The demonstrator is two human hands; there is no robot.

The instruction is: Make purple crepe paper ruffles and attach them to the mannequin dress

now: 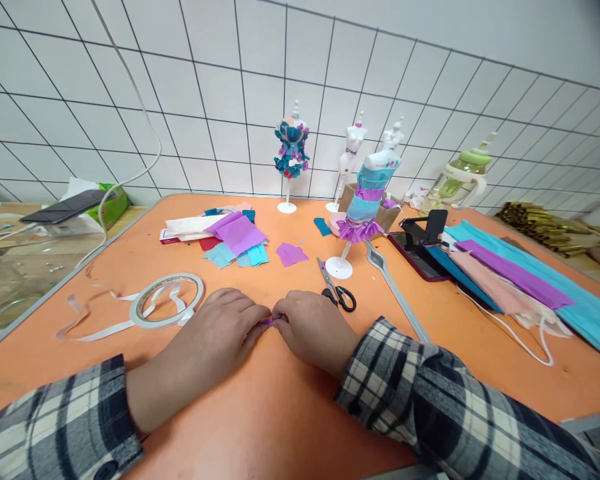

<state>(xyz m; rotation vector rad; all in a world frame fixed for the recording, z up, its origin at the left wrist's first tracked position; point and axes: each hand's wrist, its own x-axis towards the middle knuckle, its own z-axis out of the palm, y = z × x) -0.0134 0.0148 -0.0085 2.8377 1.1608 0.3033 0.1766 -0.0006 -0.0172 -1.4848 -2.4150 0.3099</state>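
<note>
My left hand (225, 333) and my right hand (313, 330) meet fingertip to fingertip just above the orange table (260, 413). Both are closed in a pinch on a tiny bit of purple crepe paper (267, 323), most of it hidden by the fingers. Left of my left hand lies a roll of double-sided tape (135, 313) with loose white strips around it. Scissors with black handles (337, 288) rest beyond my right hand. A cut purple piece (292, 254) lies flat farther back.
A small dress form (365, 200) in blue and purple stands behind the scissors; another dress form (291, 150) with teal ruffles stands at the back. Folded coloured sheets (520, 267) and a phone (415, 257) lie right. Paper scraps (237, 233) are piled back left.
</note>
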